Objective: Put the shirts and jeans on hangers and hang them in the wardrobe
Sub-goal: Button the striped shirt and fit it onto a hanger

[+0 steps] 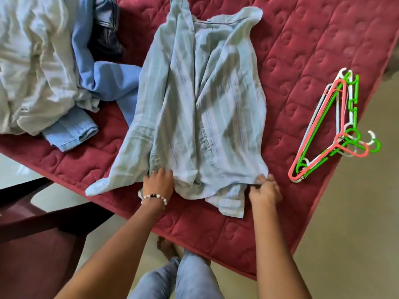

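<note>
2 hands grip the near edge of a pale striped shirt [203, 104] spread on the red bed [302, 50], left hand [158, 183] bunching one corner, right hand [265, 190] pinching the other, with hangers [330, 130] stacked to the right and more clothes [54, 72] piled to the left.

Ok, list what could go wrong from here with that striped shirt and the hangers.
1. The striped shirt lies bunched and folded while both the left hand and the right hand grip its near edge; a hanger may go in crooked.
2. The hangers lie tangled in one stack, so lifting one could drag others off the red mattress.
</note>
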`<state>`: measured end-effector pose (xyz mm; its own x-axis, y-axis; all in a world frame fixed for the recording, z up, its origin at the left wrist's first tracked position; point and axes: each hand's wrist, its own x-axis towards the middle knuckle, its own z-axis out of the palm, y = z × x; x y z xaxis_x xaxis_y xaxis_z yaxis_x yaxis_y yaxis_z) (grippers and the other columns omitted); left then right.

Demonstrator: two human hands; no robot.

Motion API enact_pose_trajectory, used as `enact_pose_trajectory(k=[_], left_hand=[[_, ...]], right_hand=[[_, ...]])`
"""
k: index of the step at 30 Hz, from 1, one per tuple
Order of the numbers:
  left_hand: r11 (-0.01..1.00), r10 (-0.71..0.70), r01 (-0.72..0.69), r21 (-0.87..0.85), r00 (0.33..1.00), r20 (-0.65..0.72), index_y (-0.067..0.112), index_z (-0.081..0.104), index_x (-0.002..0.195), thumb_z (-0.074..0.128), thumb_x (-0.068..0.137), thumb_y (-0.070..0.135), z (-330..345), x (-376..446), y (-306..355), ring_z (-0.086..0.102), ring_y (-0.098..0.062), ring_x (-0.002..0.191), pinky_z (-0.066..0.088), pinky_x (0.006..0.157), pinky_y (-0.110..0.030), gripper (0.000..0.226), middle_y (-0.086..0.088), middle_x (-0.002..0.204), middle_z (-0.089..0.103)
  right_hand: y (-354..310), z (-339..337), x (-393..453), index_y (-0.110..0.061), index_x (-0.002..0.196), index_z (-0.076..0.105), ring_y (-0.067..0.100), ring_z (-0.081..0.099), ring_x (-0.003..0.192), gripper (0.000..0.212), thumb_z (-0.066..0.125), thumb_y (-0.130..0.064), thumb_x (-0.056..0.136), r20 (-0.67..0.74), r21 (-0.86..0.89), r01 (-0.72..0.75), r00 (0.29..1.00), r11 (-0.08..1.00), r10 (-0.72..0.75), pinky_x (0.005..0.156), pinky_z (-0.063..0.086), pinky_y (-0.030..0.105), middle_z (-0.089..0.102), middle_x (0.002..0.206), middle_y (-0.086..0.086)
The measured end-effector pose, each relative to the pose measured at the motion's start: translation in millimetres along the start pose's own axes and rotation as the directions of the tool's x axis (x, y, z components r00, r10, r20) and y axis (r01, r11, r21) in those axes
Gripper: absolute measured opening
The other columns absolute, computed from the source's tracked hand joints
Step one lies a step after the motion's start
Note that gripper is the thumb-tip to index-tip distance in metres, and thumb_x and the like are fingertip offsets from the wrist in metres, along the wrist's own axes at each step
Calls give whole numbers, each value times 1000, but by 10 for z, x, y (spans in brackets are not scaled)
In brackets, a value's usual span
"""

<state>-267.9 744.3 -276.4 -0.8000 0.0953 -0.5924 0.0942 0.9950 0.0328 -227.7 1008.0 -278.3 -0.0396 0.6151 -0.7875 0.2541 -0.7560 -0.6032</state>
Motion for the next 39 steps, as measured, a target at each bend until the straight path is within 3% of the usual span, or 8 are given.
enact_pose_trajectory(k=[5,8,12,14,16,24,35,39], left_hand=[[699,-398,269,-663,916,-48,0,67,106,50,82,0,-228,76,-277,60,-41,98,45,82,-39,30,-25,102,67],[425,-532,285,-859,847,17,-3,65,93,45,81,2,-295,-6,-513,61,-33,89,46,79,-40,25,-20,89,66],[167,-652,249,-954,754,82,-1,62,97,40,85,12,-322,-159,-754,59,-34,97,47,90,-42,28,-20,100,64],[141,-719,306,-942,685,115,-2,62,104,41,92,12,-272,-247,-887,58,-35,101,48,93,-41,29,-20,110,64],[173,-755,341,-924,648,98,-3,63,106,42,93,15,-189,-356,-1024,58,-38,103,47,92,-42,30,-23,112,63],[540,-615,300,-786,778,-125,0,62,100,46,96,19,-138,-648,-1205,56,-42,98,40,82,-40,24,-25,104,63],[742,-649,583,-331,750,-132,4,50,113,43,95,16,-35,-1083,-1633,55,-50,101,45,76,-48,23,-32,111,56],[935,-350,349,-64,879,-324,-1,53,93,60,75,-5,316,-1104,-1386,58,-43,78,47,57,-45,20,-27,89,53]], right_hand=[[-477,215,-406,-16,97,61,9,63,87,45,43,23,84,261,245,334,882,910,-393,78,51,20,63,99,-3],[-511,365,-842,-18,93,67,7,63,80,41,55,19,82,708,135,585,507,799,-491,73,48,17,73,91,-4],[-117,345,-1185,-14,92,74,14,65,84,47,50,22,74,970,-200,926,140,321,200,74,46,18,71,88,-7],[237,171,-1077,-23,100,73,18,62,96,39,52,6,82,854,-146,970,223,-196,470,78,42,23,68,101,-3],[505,-112,-901,-29,111,65,19,56,114,41,52,1,86,843,-152,903,331,-402,424,90,42,30,61,118,-3],[647,-661,-775,-8,132,50,31,57,107,52,54,7,83,870,-467,819,492,-333,-11,86,49,37,53,117,13],[431,-814,-764,-19,105,61,28,60,109,36,75,-32,76,457,-417,596,790,-687,408,90,46,37,63,118,5],[758,-798,-763,-26,91,63,20,59,104,27,75,-46,76,603,-514,701,705,-494,373,90,45,36,64,102,-4]])
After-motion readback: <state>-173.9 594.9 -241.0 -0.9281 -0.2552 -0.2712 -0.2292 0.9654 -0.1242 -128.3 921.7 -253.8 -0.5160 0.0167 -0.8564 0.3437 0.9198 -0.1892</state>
